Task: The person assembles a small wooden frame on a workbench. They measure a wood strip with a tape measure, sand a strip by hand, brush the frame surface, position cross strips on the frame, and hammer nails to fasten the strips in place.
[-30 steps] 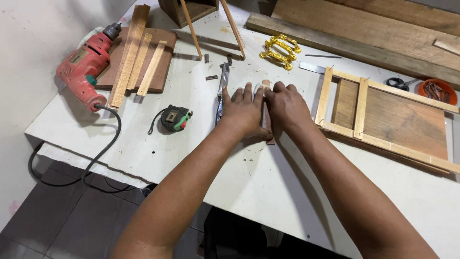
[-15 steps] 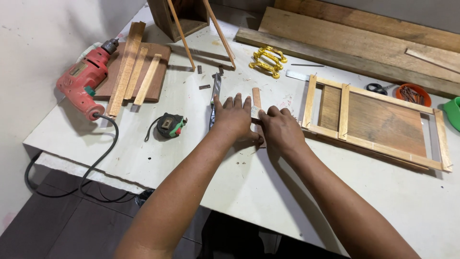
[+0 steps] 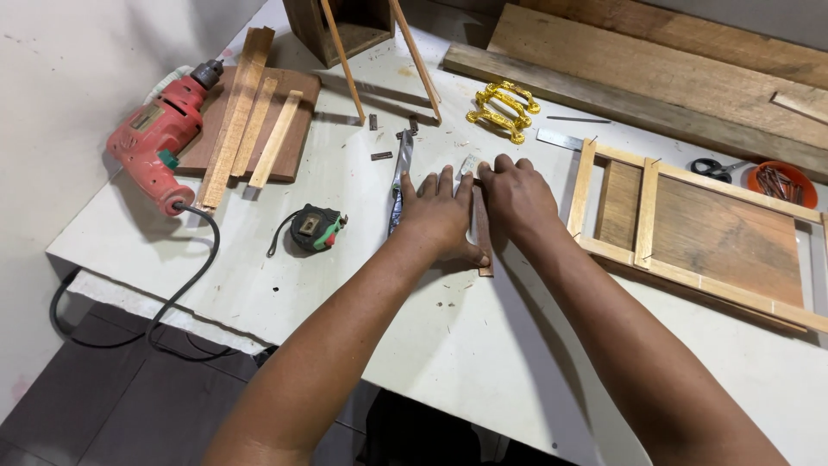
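Note:
A narrow brown wooden strip [image 3: 484, 237] lies on the white table [image 3: 448, 345], running away from me. My left hand [image 3: 440, 216] lies flat just left of it, fingers spread, thumb pressed against the strip's near part. My right hand [image 3: 520, 197] rests on the strip's right side with fingers curled over its far end. A small grey metal piece [image 3: 467, 163] shows between the fingertips of the two hands. What lies under the palms is hidden.
A silvery tool [image 3: 401, 177], a tape measure [image 3: 314, 229] and a red corded drill [image 3: 155, 138] lie to the left. A slatted wooden frame [image 3: 642, 216] lies to the right, with scissors [image 3: 714, 166] and an orange bowl of nails [image 3: 780, 181] beyond it. Gold handles [image 3: 504, 108] and planks [image 3: 655, 60] lie behind.
Both hands have slid along the strip while pressing on it; its far end, which poked out beyond the fingers half a second ago, is now under my right hand. The view has shifted slightly.

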